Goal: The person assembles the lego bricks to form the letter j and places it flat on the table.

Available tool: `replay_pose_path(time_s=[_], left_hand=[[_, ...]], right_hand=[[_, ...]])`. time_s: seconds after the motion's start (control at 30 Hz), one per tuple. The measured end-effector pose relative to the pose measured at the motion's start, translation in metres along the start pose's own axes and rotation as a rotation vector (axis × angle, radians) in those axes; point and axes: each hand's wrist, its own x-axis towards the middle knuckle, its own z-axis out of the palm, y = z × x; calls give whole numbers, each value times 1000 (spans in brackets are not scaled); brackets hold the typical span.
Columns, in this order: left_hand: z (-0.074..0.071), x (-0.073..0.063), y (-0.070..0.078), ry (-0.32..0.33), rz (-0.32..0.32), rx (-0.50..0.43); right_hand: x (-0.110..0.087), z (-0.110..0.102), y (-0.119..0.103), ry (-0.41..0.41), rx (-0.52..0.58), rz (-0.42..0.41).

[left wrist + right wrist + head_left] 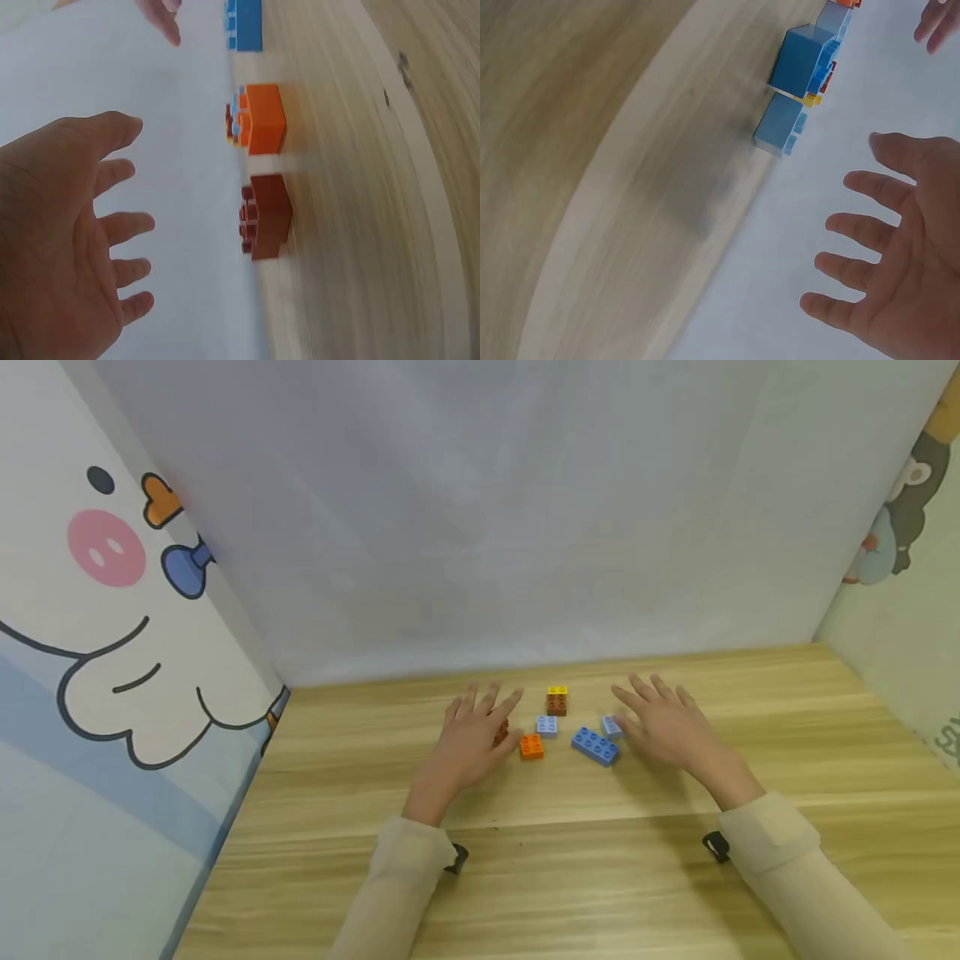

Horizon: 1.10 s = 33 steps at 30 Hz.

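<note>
My left hand (468,743) hovers over the table with fingers spread, holding nothing. It partly hides a reddish-brown toy brick (271,217), which shows whole in the left wrist view. Just right of that hand sits an orange brick (532,747). A light blue brick (547,726) lies behind the orange one, and farther back are a brown brick (557,703) and a yellow brick (557,691) against each other. My right hand (667,727), also spread and bare, is above the table near a second light blue brick (611,727) and a longer blue brick (595,747).
The bricks are grouped around the middle of a wood-grain table (525,877). A pale grey curtain-like backdrop (525,527) rises behind the table. Cartoon-printed panels (112,693) stand at the left and right sides.
</note>
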Motion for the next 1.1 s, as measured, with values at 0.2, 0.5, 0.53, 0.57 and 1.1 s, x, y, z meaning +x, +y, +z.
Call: replay_pose_path(time_s=[0.2,0.5,0.53,0.57,1.1], left_hand=[[3,14,20,-42,140,-34],[20,38,49,-78,211,23],[23,40,51,-80,217,39],[26,42,53,-82,220,49],[46,54,68,-90,263,78]], right_hand=[[6,1,4,31,-44,-51],[15,5,9,41,36,-80],[16,6,9,39,41,-88],[17,7,9,37,43,-95],[29,14,13,-33,68,-101]])
